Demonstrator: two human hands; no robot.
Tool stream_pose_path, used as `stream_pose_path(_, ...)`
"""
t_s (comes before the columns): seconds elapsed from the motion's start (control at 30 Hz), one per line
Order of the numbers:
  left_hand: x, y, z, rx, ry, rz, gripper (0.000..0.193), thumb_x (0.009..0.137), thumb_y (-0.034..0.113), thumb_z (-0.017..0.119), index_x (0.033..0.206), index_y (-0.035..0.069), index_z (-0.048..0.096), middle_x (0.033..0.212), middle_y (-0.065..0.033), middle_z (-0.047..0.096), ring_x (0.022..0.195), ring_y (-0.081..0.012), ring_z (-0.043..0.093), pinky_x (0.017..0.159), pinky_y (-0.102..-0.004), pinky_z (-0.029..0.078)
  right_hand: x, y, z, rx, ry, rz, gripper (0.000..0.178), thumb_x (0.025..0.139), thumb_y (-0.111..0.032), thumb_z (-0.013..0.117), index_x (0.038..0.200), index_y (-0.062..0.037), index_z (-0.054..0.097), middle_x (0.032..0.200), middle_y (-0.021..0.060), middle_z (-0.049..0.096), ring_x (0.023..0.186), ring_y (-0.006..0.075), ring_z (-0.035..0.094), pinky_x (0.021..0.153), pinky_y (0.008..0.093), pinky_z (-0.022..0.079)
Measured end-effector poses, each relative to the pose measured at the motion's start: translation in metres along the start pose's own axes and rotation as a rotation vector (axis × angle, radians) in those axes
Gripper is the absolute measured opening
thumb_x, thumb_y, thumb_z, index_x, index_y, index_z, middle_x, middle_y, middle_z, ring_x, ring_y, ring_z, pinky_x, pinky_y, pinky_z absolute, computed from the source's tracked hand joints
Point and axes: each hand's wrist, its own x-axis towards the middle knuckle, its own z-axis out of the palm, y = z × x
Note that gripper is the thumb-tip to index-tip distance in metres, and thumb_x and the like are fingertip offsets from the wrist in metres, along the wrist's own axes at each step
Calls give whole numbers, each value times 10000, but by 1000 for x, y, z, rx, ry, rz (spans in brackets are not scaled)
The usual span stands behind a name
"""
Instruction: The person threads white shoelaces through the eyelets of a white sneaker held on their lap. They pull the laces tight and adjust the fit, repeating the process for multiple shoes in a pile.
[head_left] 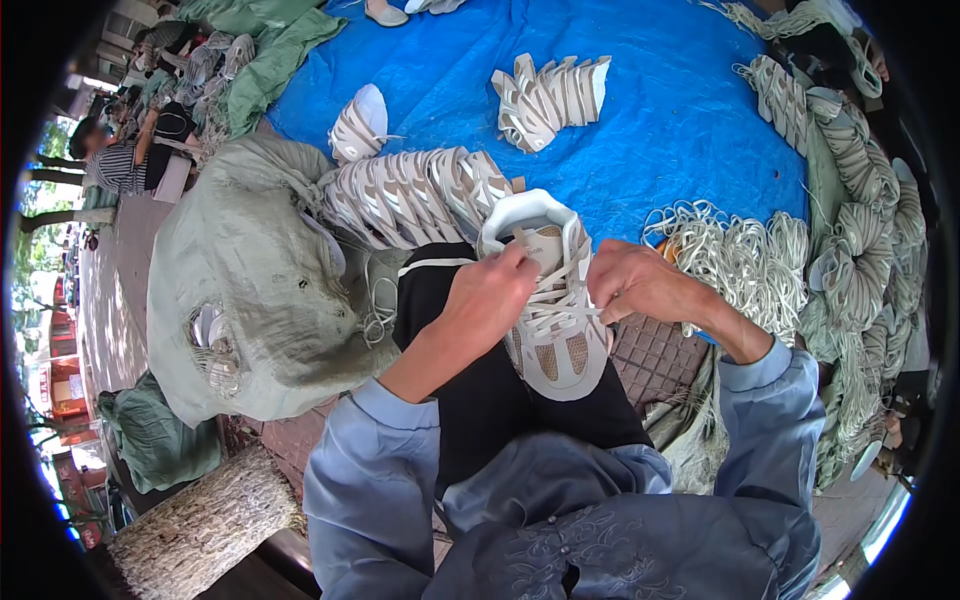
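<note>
Right now I'm watching from afar over a pale shoe upper (565, 375), which is resting on the lap across the black trousers (485, 415), its toe pointing toward the body. The right hand (645, 283) is pinching the white lace (562, 310) between thumb and fingertips beside the eyelets. The left hand (495, 285) is bunching its fingers together by the tongue (545, 258); I'm not making out what, if anything, it is gripping. As I'm judging it, the lacing is standing about midway: strands are already crossing the throat nearer the toe, while the part by the collar is looking unfinished, though the left fingers are partly hiding it. Beyond, a nested row of uppers (410, 195) is lying by the blue tarp (430, 75), and a heap of laces (755, 260) is lying to the right, seemingly for more lacing.
</note>
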Motion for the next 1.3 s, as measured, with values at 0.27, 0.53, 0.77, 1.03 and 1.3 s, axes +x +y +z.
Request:
stream_pose_path(0.27, 3, -11, -6, -163, -81, -22, 43, 716, 56, 564, 733, 28, 535, 683, -93, 521, 570, -251, 568, 500, -330, 452, -4, 16, -9, 345, 4, 137, 109, 546, -87, 708, 625, -48, 644, 736, 22, 585, 822, 171, 489, 741, 288, 377)
stream_pose_path(0.53, -36, -44, -48, -471, -116, -445, 54, 727, 35, 580, 732, 8, 534, 635, -97, 521, 545, -193, 515, 524, -296, 407, 9, 28, 4, 418, 54, 191, 95, 584, -85, 695, 649, -32, 651, 680, 30, 549, 741, 140, 488, 603, 252, 387)
stream_pose_path(0.77, -62, -60, -65, -364, -39, -442, 61, 729, 38, 581, 732, 2, 531, 601, -87, 497, 535, -167, 492, 516, -280, 396, 25, 29, 11, 197, 59, 232, 124, 606, -113, 690, 674, -27, 632, 656, 44, 545, 667, 146, 530, 581, 287, 406)
stream_pose_path(1.03, -92, -87, -80, -341, -89, -650, 56, 746, 38, 573, 744, 6, 526, 633, -126, 530, 577, -277, 533, 540, -322, 412, 14, 52, 38, 361, 275, 435, 100, 648, -122, 620, 682, -28, 629, 611, 55, 587, 564, 141, 535, 526, 257, 404)
stream_pose_path(1.3, -77, -86, -65, 228, 47, -250, 32, 752, 48, 558, 762, 41, 528, 672, -119, 517, 588, -288, 543, 530, -362, 436, 9, 88, 44, 1203, 571, 574, 438, 743, -249, 627, 1104, -19, 539, 858, 61, 623, 713, 129, 571, 636, 237, 421)
